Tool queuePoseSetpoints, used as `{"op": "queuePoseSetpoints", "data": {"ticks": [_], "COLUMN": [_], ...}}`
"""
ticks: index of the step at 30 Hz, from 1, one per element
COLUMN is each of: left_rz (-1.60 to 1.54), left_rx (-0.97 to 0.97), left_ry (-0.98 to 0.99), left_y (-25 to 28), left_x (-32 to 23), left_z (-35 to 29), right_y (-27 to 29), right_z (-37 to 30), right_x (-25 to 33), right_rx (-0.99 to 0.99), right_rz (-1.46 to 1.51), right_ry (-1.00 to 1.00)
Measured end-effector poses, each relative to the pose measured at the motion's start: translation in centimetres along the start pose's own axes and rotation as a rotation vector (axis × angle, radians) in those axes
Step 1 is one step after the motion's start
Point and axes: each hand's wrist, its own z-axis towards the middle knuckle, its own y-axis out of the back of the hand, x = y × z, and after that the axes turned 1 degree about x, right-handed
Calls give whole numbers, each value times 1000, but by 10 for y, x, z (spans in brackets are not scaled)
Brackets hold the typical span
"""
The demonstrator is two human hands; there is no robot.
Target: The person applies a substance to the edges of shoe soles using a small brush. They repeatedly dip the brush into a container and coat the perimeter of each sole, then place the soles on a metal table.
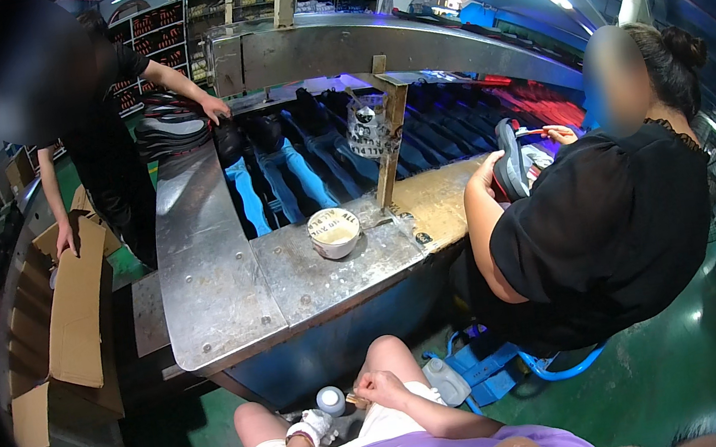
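My left hand point(314, 426), in a white glove, is low in front of my lap, fingers curled against a round grey-and-white thing point(331, 400) whose kind I cannot make out. Bare and close beside it, my right hand point(387, 389) has its fingers pinched on a small tan thing point(358, 400) that looks like a brush. Part of what lies beneath both hands is dark and hard to tell. Beyond my knees, a white bowl point(335, 232) with pale contents stands on the metal worktop point(219, 281).
To my right, a co-worker point(599, 224) holds a dark shoe point(510, 159) and an orange-handled brush. Another person point(98, 123) at the left touches an open cardboard box point(74, 307). Several dark and blue shoe pieces point(286, 174) lie on the line behind a wooden post point(392, 140). A blue stool point(492, 375) stands beside me.
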Motion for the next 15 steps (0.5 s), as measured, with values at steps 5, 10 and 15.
{"op": "queuePoseSetpoints", "data": {"ticks": [5,10,15], "left_rz": [-167,122,-44], "left_rx": [-38,-166,-99], "left_ry": [114,0,14], "left_y": [7,-2,-4], "left_x": [-5,65,21], "left_z": [-22,42,16], "right_y": [-3,-8,-3], "right_z": [1,4,1], "right_x": [14,19,0], "right_rx": [37,33,-7], "right_rz": [45,38,32], "right_ry": [-1,32,7]}}
